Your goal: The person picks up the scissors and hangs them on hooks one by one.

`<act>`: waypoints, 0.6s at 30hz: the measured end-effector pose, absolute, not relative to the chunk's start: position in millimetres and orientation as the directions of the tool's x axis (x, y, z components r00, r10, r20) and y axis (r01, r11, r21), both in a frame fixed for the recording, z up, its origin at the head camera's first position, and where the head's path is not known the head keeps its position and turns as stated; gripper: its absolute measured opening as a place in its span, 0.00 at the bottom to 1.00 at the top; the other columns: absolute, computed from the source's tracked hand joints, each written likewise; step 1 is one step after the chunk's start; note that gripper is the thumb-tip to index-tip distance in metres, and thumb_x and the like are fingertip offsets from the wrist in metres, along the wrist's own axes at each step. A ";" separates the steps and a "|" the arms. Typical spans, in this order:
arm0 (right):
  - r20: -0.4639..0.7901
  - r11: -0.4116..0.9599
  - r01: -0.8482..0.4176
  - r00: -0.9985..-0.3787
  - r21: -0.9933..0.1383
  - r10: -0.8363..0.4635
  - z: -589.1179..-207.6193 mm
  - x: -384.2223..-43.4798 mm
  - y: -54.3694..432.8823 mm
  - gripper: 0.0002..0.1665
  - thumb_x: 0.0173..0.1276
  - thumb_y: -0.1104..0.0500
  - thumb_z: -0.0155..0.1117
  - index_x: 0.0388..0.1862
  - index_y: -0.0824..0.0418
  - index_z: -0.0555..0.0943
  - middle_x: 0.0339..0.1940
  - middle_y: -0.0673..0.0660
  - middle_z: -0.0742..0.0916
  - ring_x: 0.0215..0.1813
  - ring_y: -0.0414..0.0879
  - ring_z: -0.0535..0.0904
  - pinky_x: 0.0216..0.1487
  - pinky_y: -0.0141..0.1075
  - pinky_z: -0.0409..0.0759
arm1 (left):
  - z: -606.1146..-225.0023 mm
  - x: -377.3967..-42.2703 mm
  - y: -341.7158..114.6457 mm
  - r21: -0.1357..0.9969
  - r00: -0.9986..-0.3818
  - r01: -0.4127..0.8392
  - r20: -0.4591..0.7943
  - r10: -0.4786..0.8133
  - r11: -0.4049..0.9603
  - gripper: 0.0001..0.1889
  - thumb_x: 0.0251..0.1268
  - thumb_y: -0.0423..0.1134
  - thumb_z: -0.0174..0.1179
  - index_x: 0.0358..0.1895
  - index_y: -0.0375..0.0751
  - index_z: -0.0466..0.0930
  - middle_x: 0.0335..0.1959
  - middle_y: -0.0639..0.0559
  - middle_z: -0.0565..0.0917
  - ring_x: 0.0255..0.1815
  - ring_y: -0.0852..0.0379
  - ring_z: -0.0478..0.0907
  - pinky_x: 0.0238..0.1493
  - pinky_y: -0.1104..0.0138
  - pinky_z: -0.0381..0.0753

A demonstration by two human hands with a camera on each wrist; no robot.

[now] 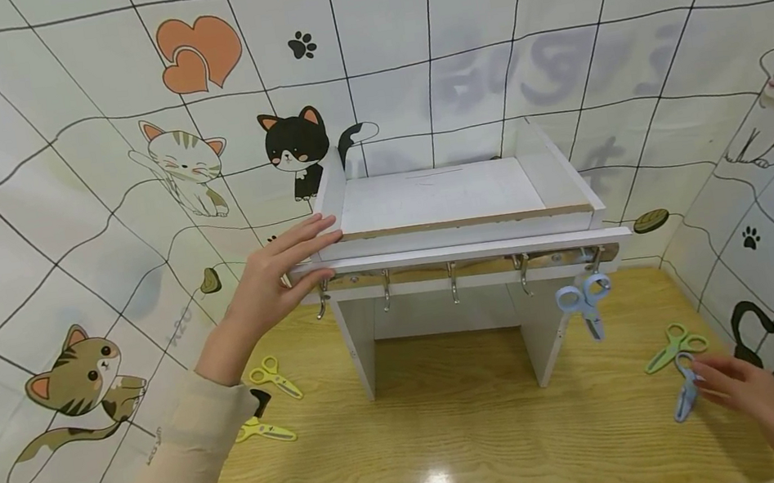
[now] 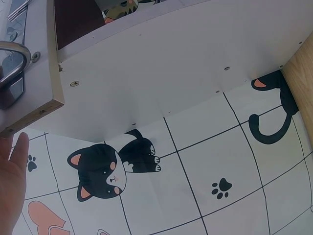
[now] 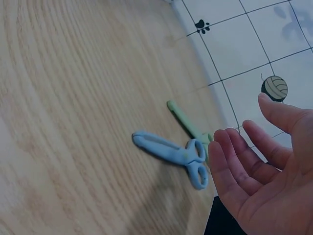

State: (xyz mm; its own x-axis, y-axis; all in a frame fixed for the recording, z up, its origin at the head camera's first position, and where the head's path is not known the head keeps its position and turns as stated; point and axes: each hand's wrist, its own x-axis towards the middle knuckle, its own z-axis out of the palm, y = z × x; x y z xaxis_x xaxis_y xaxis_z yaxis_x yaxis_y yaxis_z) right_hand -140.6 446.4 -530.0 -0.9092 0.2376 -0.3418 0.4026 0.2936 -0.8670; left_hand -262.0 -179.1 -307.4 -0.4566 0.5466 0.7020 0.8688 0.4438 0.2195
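Note:
A white shelf rack (image 1: 463, 251) with a row of metal hooks (image 1: 452, 282) stands on the wooden table (image 1: 459, 438). My left hand (image 1: 312, 237) rests with straight fingers on the rack's left end; the left wrist view shows the rack's underside (image 2: 171, 63), one hook (image 2: 12, 68) and the edge of that hand (image 2: 12, 181). A blue pair of scissors (image 1: 585, 303) hangs from the rightmost hook. Another blue pair (image 1: 686, 391) lies at the table's right. My right hand (image 1: 720, 380) is open beside its handles (image 3: 195, 164), fingertips (image 3: 230, 147) close to them and gripping nothing.
Green scissors (image 1: 672, 346) lie just behind the blue pair, also seen as green scissors (image 3: 188, 128) in the right wrist view. Two yellow pairs (image 1: 274, 375) (image 1: 265, 430) lie at the table's left. A cat-print cloth wall (image 1: 60, 238) surrounds the table.

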 end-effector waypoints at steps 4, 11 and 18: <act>-0.392 0.308 0.466 -0.879 -0.829 0.272 -538.4 -141.5 452.7 0.47 0.74 0.40 0.58 0.69 0.80 0.61 0.31 0.30 0.81 0.33 0.23 0.81 0.43 0.31 0.86 | -308.1 -262.5 -179.2 0.219 -0.455 0.870 0.703 0.547 0.442 0.29 0.56 0.30 0.71 0.64 0.46 0.80 0.67 0.46 0.78 0.74 0.50 0.69 0.60 0.81 0.72; -0.467 0.296 0.535 -0.841 -0.791 0.272 -552.4 -138.8 464.4 0.55 0.74 0.37 0.53 0.73 0.82 0.51 0.34 0.37 0.83 0.32 0.26 0.82 0.45 0.35 0.87 | -307.9 -262.5 -178.9 0.217 -0.446 0.875 0.707 0.548 0.433 0.29 0.56 0.29 0.72 0.64 0.46 0.80 0.67 0.45 0.79 0.74 0.50 0.70 0.53 0.80 0.74; -0.535 0.286 0.589 -0.807 -0.756 0.248 -559.8 -135.6 471.5 0.61 0.71 0.30 0.51 0.75 0.81 0.49 0.35 0.39 0.85 0.33 0.26 0.81 0.45 0.36 0.87 | -308.3 -263.0 -179.4 0.215 -0.443 0.877 0.708 0.550 0.431 0.29 0.56 0.29 0.71 0.64 0.46 0.80 0.67 0.45 0.79 0.74 0.49 0.70 0.38 0.78 0.74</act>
